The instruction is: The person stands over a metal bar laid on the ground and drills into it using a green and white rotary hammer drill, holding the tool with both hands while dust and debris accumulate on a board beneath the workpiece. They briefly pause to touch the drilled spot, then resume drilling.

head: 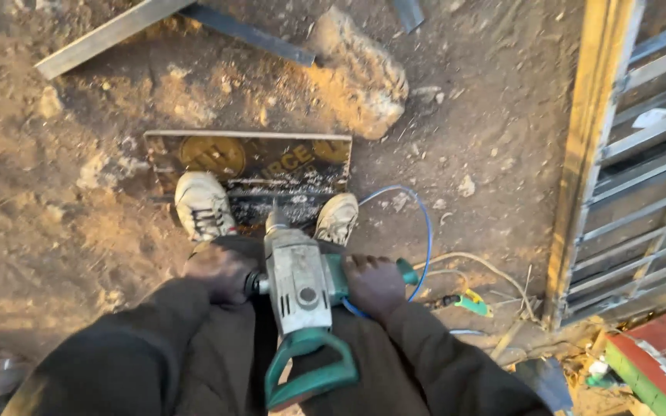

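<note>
A worker stands over a dark metal plate (248, 158) lying on bare earth, both shoes (203, 205) pinning its near edge. The left hand (221, 270) is clamped on one side grip of a heavy grey-and-green power drill (300, 289), the right hand (374, 285) wrapped round the opposite green handle. The drill points straight down at the plate, shavings scattered round its tip. Done well, the tool would stay plumb, pressure even, blue cable (425, 231) clear of the feet.
</note>
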